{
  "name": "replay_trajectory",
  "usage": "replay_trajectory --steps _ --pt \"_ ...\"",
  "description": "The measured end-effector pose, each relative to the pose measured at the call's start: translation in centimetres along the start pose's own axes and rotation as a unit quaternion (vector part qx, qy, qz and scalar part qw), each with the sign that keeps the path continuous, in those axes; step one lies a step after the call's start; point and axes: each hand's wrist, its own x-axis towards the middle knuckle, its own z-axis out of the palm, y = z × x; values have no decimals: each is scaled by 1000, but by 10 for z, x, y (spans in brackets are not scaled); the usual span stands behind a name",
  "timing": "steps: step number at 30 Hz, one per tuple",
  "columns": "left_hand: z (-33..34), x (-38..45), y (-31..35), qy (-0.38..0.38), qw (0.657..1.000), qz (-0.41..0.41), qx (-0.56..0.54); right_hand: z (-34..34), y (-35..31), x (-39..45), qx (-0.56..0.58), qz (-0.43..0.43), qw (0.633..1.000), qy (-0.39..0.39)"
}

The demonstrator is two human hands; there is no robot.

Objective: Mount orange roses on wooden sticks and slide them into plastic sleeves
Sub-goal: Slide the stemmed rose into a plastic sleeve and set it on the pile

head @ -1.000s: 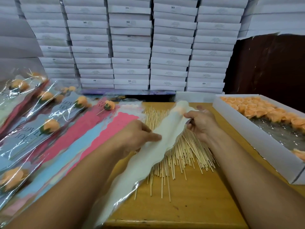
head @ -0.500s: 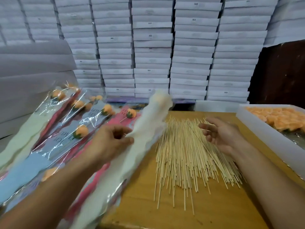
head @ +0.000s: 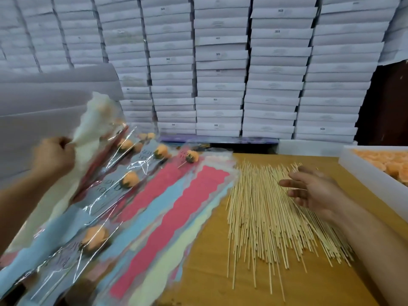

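My left hand (head: 53,156) grips a cream plastic sleeve (head: 88,127) with an orange rose inside its top, holding it over the far left of the pile of filled sleeves (head: 123,180). Several sleeved orange roses (head: 131,179) lie there on their sticks. Empty coloured sleeves (head: 187,195) in pink, blue and yellow are fanned beside them. My right hand (head: 313,191) hovers with relaxed fingers over a spread heap of wooden sticks (head: 265,213) and holds nothing. Loose orange roses (head: 384,162) fill a white box (head: 364,175) at the right.
The wooden table (head: 287,288) carries everything. A wall of stacked white boxes (head: 220,74) stands behind it. Large white sheets or boxes (head: 44,102) lean at the left. A dark panel (head: 388,102) is at the back right.
My left hand has carried the cream sleeve from above the sticks far to the left over the filled pile. My right hand let go of it and now hovers over the sticks.
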Motion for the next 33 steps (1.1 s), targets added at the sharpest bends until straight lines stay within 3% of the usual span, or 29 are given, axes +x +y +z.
replay_trajectory --steps 4,10,17,22,26,30,33 --pt "2 0 -15 13 998 41 54 0 2 0 -15 0 1000 -4" --pt "23 -4 -30 -33 985 103 138 0 2 2 -23 1 1000 -7" --pt "44 -7 -42 -107 957 79 257 1 6 4 -32 2 999 -11" --pt "52 -7 -39 -208 943 39 257 2 7 5 -40 8 999 -16" --pt "60 -14 -45 -274 941 24 197 2 8 4 -46 11 999 -17" --pt "55 -8 -39 -281 949 9 145 4 7 2 -54 17 998 -22" --pt "53 0 -39 -242 957 19 157 5 8 1 -58 23 998 -30"
